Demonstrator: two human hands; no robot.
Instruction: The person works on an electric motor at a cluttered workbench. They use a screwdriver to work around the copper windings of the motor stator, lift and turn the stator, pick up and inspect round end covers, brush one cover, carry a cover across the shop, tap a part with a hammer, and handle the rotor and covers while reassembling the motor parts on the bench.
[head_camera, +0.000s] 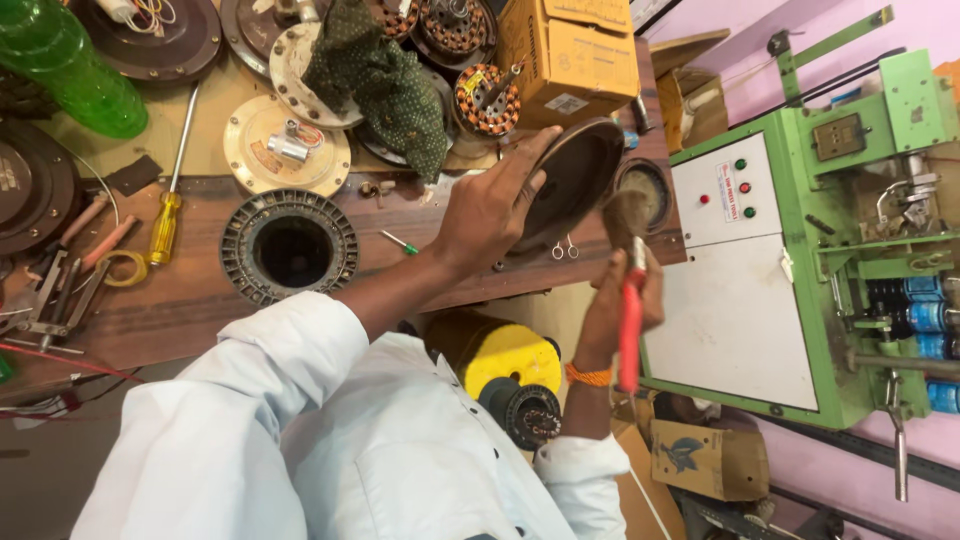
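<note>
Left hand has its grip closed on the rim of a dark round cover held tilted over the table edge, right hand clamps a red-handled brush beside it; a hard stroke could likely knock the cover loose.

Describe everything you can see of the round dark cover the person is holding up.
The round dark metal cover is a shallow dish-like disc, brown-black and dull, with a paler worn rim. It is held on edge, tilted, above the wooden bench, in front of a cardboard box. The left hand grips its near edge, fingers spread over the rim. The right hand holds a red-handled brush, blurred, bristles at its face.
</note>
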